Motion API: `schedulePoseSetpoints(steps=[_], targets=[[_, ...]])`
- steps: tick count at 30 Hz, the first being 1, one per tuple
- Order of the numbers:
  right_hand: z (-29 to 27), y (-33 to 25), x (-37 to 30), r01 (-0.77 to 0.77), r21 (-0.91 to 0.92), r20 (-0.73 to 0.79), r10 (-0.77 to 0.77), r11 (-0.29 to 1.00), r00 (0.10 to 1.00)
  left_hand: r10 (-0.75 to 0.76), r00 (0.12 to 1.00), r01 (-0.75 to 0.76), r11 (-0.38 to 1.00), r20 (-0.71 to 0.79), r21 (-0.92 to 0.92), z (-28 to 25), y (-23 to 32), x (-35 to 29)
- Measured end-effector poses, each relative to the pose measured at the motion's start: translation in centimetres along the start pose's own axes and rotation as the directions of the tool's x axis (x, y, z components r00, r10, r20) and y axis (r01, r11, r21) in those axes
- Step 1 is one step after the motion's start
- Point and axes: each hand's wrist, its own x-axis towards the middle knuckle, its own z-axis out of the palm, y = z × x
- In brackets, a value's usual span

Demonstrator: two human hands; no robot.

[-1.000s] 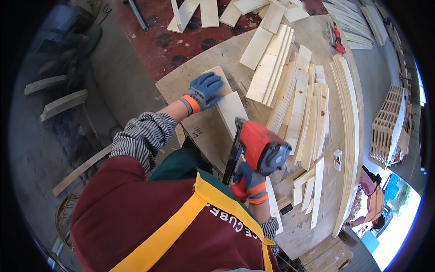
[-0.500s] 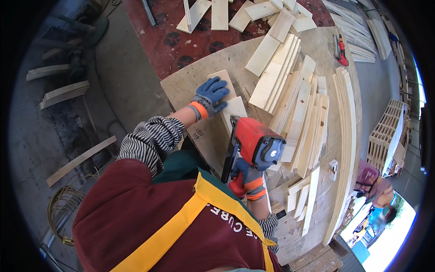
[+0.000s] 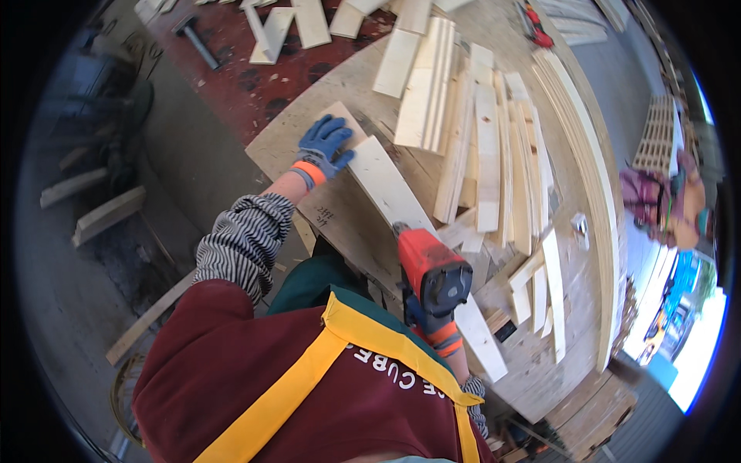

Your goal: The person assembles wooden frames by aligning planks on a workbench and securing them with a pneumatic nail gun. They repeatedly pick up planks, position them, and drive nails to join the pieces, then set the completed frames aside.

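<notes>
Left hand (image 3: pixel 324 147) in a blue glove presses flat, fingers spread, on the plywood board (image 3: pixel 340 208) at the workbench's (image 3: pixel 540 378) near edge. Right hand (image 3: pixel 428 320) grips the red nail gun (image 3: pixel 428 266), nose down on that board. Beyond the board, loose planks (image 3: pixel 486 154) lie side by side.

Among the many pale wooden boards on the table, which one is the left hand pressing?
The left hand presses the board lying diagonally on the plywood sheet, apart from the stacked boards farther right. The red tool stands at its near end.
</notes>
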Motion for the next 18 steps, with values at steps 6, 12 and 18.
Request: schedulePoseSetpoints(steps=[6,12,18], targets=[[1.0,11.4,-13.8,-0.014,-0.157,-0.184,-0.015,0.987,0.983,0.139,0.99,-0.133,0.969,-0.015,0.21,-0.5,3.2,-1.4],[2.8,21.2,-26.6,-0.144,-0.192,-0.304,0.081,0.971,0.949,0.534,0.809,-0.562,0.825,0.245,0.058,3.4,18.8,-10.6],[4.1,30.1,-38.1,-0.46,0.382,-0.404,0.593,0.801,0.697,0.638,0.559,-0.753,0.658,0.53,0.002,12.1,38.9,-18.9]])
